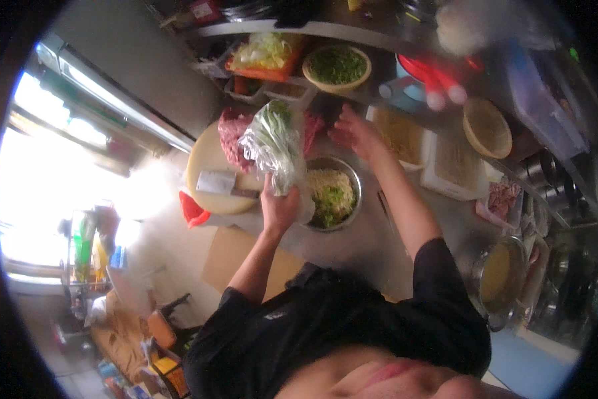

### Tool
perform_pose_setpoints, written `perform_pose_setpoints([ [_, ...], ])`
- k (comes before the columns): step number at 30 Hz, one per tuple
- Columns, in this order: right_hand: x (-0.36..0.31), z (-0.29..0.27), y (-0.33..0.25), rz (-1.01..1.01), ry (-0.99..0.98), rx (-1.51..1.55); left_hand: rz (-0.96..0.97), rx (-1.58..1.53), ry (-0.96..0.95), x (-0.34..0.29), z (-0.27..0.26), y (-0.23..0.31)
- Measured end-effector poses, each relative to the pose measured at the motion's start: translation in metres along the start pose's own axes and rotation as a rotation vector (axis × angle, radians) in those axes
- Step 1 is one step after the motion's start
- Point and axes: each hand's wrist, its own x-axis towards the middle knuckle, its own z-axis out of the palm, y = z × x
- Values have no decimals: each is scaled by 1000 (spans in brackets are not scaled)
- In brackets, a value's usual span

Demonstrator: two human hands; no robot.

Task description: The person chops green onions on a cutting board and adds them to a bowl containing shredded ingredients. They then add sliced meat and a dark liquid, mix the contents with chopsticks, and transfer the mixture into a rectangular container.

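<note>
My left hand (280, 207) grips the lower end of a clear plastic bag of leafy greens (272, 139), held up over the counter. My right hand (355, 135) is raised to the right of the bag, apart from it, with its fingers stretched out and nothing seen in them. Below the bag, a metal bowl (360, 193) holds pale shreds and chopped greens. A round cutting board (202, 163) lies to the left with a cleaver (216, 182) on it. Raw red meat (234, 136) rests at the board's far side, partly hidden by the bag.
At the back stand a bowl of chopped greens (339, 68) and an orange tray of pale leaves (262, 60). White tubs (453, 166), an empty-looking basket (487, 128) and red-handled items (435, 80) are at the right. A large pot (501, 276) sits nearer right.
</note>
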Motion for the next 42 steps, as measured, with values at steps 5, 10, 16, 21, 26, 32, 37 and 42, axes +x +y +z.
perform_pose_setpoints([
  [5,103,10,-27,-274,17,274,228,186,46,78,-20,16],
  [10,100,-24,-36,-445,17,297,379,380,-21,152,-13,14],
  [16,57,-7,-26,-406,238,293,677,875,18,243,71,20],
  [21,-25,-8,30,-208,-77,-158,517,970,-252,345,152,5],
  [26,-154,-65,60,-73,-71,-465,640,1135,-599,351,162,-10],
  [32,-324,-151,-34,-566,502,-695,938,562,-323,266,56,13],
  [37,-418,-188,-167,-798,773,-764,365,380,-550,123,15,14],
  [42,-407,-176,-364,-1258,1050,-975,182,442,-627,-10,25,21],
])
